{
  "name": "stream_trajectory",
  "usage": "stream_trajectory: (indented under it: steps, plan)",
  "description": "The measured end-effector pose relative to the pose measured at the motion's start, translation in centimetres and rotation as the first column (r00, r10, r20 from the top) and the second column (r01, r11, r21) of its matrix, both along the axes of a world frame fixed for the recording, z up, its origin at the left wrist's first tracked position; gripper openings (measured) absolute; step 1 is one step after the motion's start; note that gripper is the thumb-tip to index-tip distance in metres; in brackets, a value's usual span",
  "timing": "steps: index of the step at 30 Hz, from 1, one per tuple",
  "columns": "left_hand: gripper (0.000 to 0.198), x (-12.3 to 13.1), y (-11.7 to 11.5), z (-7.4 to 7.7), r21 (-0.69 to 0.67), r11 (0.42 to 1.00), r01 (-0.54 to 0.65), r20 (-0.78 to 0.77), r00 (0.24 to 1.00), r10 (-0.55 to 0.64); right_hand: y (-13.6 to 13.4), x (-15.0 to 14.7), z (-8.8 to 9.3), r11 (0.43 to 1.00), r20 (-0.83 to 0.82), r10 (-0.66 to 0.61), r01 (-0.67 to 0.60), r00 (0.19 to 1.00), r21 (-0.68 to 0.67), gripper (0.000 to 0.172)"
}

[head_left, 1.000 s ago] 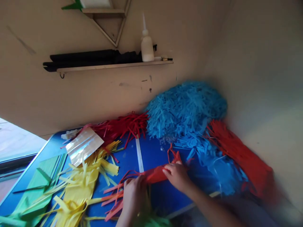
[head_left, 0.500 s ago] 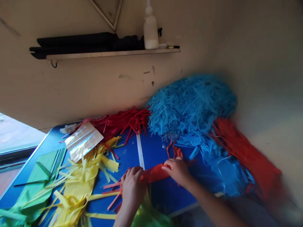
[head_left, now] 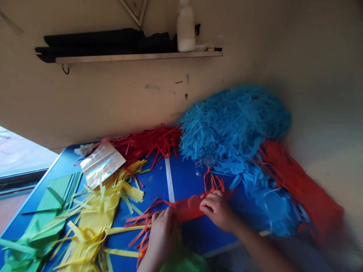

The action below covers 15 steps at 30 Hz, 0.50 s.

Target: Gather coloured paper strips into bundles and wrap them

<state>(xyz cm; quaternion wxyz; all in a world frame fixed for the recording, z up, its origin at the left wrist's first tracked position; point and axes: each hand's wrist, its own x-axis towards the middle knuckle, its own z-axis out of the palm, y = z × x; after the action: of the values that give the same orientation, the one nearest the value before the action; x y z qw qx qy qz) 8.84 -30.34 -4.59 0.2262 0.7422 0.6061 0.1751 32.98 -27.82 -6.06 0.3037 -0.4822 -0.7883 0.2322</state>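
A red-orange paper piece (head_left: 188,209) with fringed ends stretches between my two hands above the blue table (head_left: 154,181). My left hand (head_left: 163,230) is closed on its left end, where loose strips fan out to the left. The fingers of my right hand (head_left: 217,209) pinch its right part, beside a small tangle of orange strips. Yellow fringed paper (head_left: 98,211) lies left of my left hand. Below my hands, at the bottom edge, some bright green material (head_left: 184,260) shows.
Green paper (head_left: 42,223) lies at the far left, near a silvery sheet (head_left: 102,164). Dark red fringe (head_left: 141,143), a large blue fringed heap (head_left: 235,121) and a red bundle (head_left: 303,185) line the wall. A shelf (head_left: 136,57) holds a white bottle (head_left: 186,30).
My left hand has shifted slightly down, and more loose red strips show beside it. My right hand has moved slightly right and down along the paper. The view has tilted a little.
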Motion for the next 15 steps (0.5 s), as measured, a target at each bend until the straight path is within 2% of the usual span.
stream_trajectory:
  steps: [3, 6, 10, 15]
  plan:
    - [0.017, 0.5, 0.6, -0.8, -0.011, 0.996, -0.083, -0.081, 0.993, 0.082, 0.5, -1.2, -0.2, 0.992, 0.072, -0.125, 0.126, 0.990, -0.013, 0.018]
    - [0.020, 1.1, 1.1, -1.0, -0.019, 0.990, -0.140, -0.126, 0.983, 0.137, 1.1, -2.0, -0.5, 0.978, 0.187, -0.195, 0.205, 0.963, -0.038, 0.015]
    - [0.025, 1.5, 1.4, -0.7, -0.044, 0.983, -0.176, -0.166, 0.972, 0.166, 1.7, -2.4, -1.0, 0.972, 0.305, -0.221, 0.235, 0.926, -0.011, 0.013]
    - [0.025, 1.8, 1.8, -0.2, -0.085, 0.977, -0.197, -0.224, 0.959, 0.174, 1.5, -2.4, -1.6, 0.972, 0.330, -0.230, 0.231, 0.916, 0.038, 0.015]
